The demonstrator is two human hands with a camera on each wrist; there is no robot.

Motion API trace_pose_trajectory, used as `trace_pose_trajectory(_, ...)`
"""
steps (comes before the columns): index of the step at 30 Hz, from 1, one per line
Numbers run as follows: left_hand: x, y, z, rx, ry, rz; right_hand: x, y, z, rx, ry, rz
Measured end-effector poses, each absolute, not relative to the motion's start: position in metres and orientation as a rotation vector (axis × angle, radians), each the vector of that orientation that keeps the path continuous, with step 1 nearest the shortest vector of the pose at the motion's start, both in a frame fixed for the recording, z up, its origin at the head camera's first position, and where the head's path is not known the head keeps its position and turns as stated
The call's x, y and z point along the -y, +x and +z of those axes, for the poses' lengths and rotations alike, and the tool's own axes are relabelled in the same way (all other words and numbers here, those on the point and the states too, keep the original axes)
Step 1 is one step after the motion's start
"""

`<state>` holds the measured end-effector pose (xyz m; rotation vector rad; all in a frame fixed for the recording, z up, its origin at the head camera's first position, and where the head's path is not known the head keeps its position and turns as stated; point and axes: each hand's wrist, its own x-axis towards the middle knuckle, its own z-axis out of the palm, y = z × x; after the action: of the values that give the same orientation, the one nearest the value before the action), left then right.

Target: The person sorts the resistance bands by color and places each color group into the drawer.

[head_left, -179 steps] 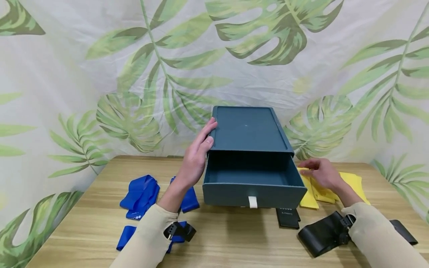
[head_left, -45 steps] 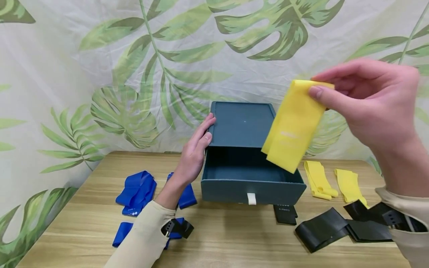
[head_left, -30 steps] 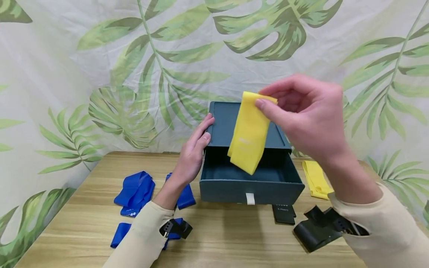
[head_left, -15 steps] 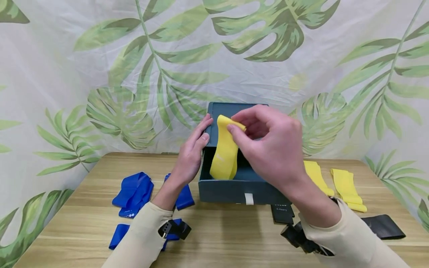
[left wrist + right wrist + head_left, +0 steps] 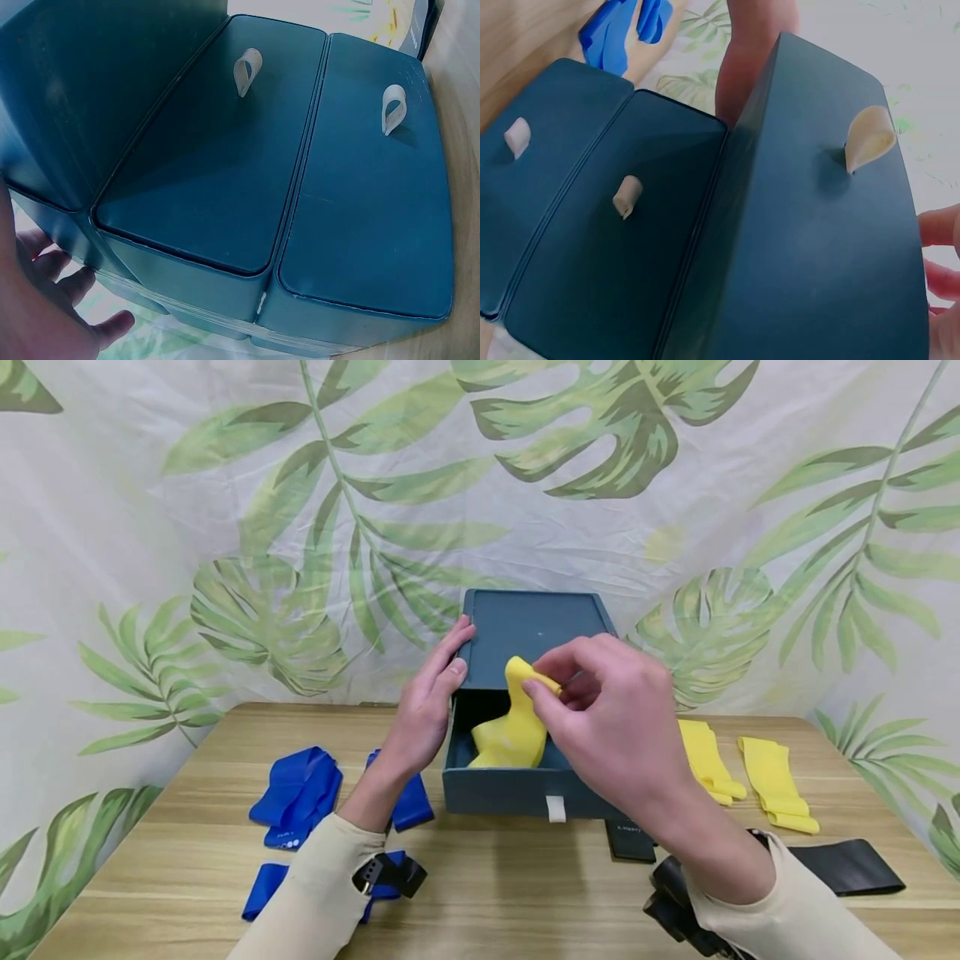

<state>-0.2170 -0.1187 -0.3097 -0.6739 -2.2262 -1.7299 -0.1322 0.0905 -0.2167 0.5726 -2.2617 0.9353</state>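
A dark teal drawer cabinet [image 5: 536,639] stands at the middle of the table, its top drawer [image 5: 498,792] pulled out. My right hand [image 5: 618,718] pinches a folded yellow resistance band [image 5: 517,731] by its upper end, over the drawer. The band's lower part bends inside the drawer, behind the front wall. In the right wrist view the fingertips [image 5: 941,262] show beyond the drawer front, the band hidden. My left hand [image 5: 427,710] lies with extended fingers along the cabinet's left side; the left wrist view shows it beside the cabinet's wall [image 5: 187,281].
Several blue bands [image 5: 296,793] lie on the table at the left. Two yellow bands [image 5: 776,785] and black bands [image 5: 847,867] lie at the right; another black band [image 5: 628,842] is by the cabinet's right front. A leaf-print cloth [image 5: 420,485] hangs behind.
My right hand took a yellow band from the right of the table, carried it left and lowered it into the drawer, where it now bends. My left hand stayed at the cabinet's side.
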Motion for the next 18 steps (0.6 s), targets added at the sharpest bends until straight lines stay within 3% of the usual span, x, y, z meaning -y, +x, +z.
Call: trace_pose_trajectory(18, 0.118, -0.218, -0.310, 2.220, -0.689, -1.744, -0.134, -0.136, -0.219, 2.674, 0.385, 0.782)
